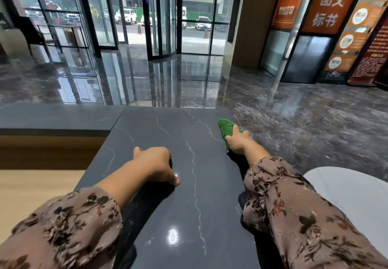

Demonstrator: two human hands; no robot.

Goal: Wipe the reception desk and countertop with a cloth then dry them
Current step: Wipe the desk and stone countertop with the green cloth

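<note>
The dark grey, white-veined stone countertop [168, 205] stretches away from me toward the glossy lobby floor [294, 109]. My left hand [156, 164], curled loosely and holding nothing, braces on the slab. My right hand [238, 141] presses flat on the crumpled green microfibre cloth [225, 127] at the far right edge. Wiping this close to the drop, I judge the cloth could slide off the edge, or my stretched arm could lose pressure and leave streaks.
</note>
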